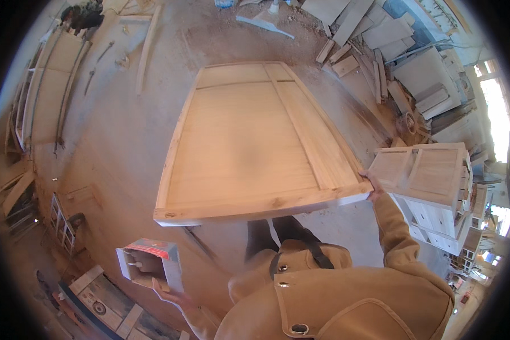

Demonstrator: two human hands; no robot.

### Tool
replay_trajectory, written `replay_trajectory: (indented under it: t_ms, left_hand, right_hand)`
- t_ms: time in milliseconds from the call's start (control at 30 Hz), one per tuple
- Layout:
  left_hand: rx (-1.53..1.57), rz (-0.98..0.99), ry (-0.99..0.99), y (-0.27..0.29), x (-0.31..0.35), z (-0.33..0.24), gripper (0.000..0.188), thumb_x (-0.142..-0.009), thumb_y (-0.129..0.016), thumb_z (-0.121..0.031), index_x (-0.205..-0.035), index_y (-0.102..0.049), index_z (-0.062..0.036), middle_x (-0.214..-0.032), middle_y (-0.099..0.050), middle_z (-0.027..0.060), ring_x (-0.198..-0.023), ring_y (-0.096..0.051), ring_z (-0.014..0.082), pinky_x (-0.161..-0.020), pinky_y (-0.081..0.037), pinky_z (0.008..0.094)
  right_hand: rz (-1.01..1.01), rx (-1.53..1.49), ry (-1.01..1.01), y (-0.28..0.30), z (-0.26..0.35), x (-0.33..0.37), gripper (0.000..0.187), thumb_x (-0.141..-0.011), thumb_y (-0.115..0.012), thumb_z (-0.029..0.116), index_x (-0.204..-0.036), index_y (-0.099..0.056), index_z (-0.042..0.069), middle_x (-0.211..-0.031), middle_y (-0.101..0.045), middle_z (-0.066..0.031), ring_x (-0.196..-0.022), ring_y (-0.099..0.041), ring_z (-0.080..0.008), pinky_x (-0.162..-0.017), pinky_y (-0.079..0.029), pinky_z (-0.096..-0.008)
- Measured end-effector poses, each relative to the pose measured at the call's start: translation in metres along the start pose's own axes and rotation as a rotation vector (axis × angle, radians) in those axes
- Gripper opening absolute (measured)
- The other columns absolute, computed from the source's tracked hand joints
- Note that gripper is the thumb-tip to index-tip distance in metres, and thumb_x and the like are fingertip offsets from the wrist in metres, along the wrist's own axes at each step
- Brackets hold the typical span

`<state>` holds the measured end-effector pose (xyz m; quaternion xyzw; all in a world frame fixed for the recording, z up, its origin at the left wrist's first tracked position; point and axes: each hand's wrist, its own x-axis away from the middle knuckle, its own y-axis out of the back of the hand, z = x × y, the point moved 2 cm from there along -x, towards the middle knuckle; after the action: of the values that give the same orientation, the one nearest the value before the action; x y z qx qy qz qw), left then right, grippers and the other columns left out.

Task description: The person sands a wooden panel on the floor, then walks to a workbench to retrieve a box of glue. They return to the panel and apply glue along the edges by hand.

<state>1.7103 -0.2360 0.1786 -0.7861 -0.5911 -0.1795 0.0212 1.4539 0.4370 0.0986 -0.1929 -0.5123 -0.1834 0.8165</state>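
A large framed wooden panel piece (238, 141), pale and unpainted, spans the middle of the view with a lengthwise rail and a crosswise one. My right hand (374, 186) is closed round its near right corner. Low on the left, my left hand (169, 293) grips the lower edge of an open cardboard box (173, 272) with a red and grey-blue top. Inside the box is a small pale nozzle-like piece (136, 264); the rest of its contents is in shadow. The box is apart from the panel piece.
At the right stands a wooden cabinet (436, 175) with panelled top and drawers. Boards and offcuts (391, 34) are heaped at the far right. A long batten (148, 51) lies on the floor at far left. Panels (51, 90) stand along the left, above a metal frame (62, 224).
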Motion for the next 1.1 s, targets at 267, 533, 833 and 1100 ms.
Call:
replay_trajectory:
  t_ms: [267,533,833,1100]
  left_hand:
    - [0.262,0.082,0.319,-0.008,0.035,0.009,0.058,-0.085,-0.05,-0.052,-0.133,-0.045,-0.0182,-0.132,-0.041,0.0046,-0.126,-0.04,0.0254,-0.104,-0.034,0.0431]
    - [-0.318,0.028,-0.287,-0.027,0.222,0.034,0.058,-0.085,-0.055,-0.048,-0.134,-0.041,-0.0204,-0.134,-0.038,0.0097,-0.119,-0.045,0.0314,-0.095,-0.043,0.0448]
    - [0.162,0.055,0.235,-0.048,0.309,0.069,0.062,-0.084,-0.062,-0.038,-0.137,-0.034,-0.0207,-0.131,-0.037,0.0093,-0.121,-0.043,0.0312,-0.096,-0.043,0.0447]
    - [-0.579,0.281,-0.173,-0.082,0.365,0.106,0.061,-0.083,-0.063,-0.033,-0.133,-0.035,-0.0109,-0.125,-0.041,0.0124,-0.118,-0.043,0.0267,-0.099,-0.04,0.0417]
  right_hand:
    - [0.032,0.211,0.047,0.051,0.023,-0.058,0.04,-0.077,-0.072,0.028,-0.107,-0.062,0.003,-0.098,-0.066,-0.0082,-0.084,-0.065,-0.0203,-0.077,-0.055,-0.0355]
    - [0.103,0.222,0.045,0.147,0.044,-0.145,0.034,-0.079,-0.073,0.027,-0.102,-0.064,0.003,-0.094,-0.066,-0.0055,-0.085,-0.063,-0.019,-0.08,-0.053,-0.0346]
    - [0.152,0.215,0.066,0.184,0.069,-0.196,0.046,-0.082,-0.072,0.02,-0.119,-0.055,-0.002,-0.118,-0.06,-0.0092,-0.11,-0.057,-0.0226,-0.094,-0.047,-0.0393]
    - [0.151,0.505,-0.03,0.209,0.076,-0.212,0.075,-0.081,-0.07,0.043,-0.133,-0.042,-0.002,-0.136,-0.047,-0.0145,-0.125,-0.046,-0.0293,-0.108,-0.031,-0.047]
